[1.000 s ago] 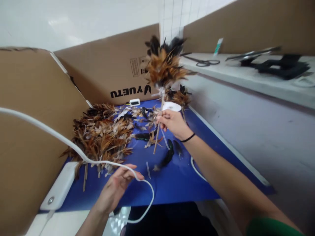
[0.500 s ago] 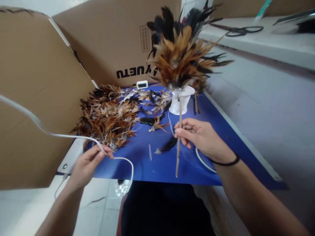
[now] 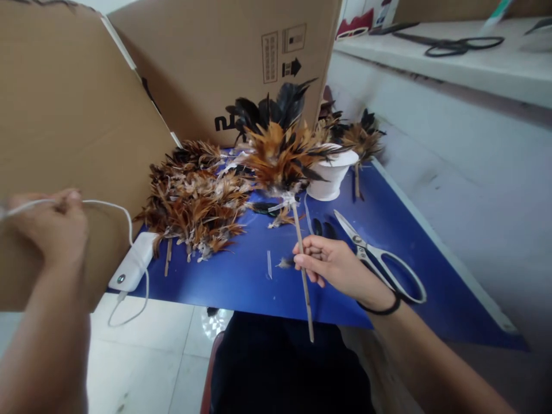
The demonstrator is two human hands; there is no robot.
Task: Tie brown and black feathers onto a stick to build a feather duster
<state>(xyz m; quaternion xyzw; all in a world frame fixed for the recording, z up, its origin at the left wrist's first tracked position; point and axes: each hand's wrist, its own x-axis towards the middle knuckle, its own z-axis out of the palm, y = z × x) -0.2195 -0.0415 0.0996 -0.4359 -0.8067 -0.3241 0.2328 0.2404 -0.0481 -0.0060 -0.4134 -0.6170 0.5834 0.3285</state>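
Note:
My right hand (image 3: pixel 334 267) is closed around the thin wooden stick of a feather duster (image 3: pixel 280 152), whose brown and black feather head leans away over the blue table top (image 3: pixel 259 282). My left hand (image 3: pixel 49 227), raised at the far left and blurred, is closed on a white cable (image 3: pixel 114 207) that runs down to a white power block (image 3: pixel 131 265) at the table's left edge. A heap of loose brown feathers (image 3: pixel 194 198) lies between the two hands.
White-handled scissors (image 3: pixel 379 259) lie just right of my right hand. A white cup (image 3: pixel 332 175) stands behind the duster, with another small feather bunch (image 3: pixel 360 141) beside it. Cardboard walls (image 3: pixel 77 121) close in the left and back. A second pair of scissors (image 3: pixel 463 45) rests on a white ledge.
My left hand rose up and to the left, pulling the cable with it. My right hand lowered and tilted the duster away. The camera view dropped, bringing the table scissors into sight.

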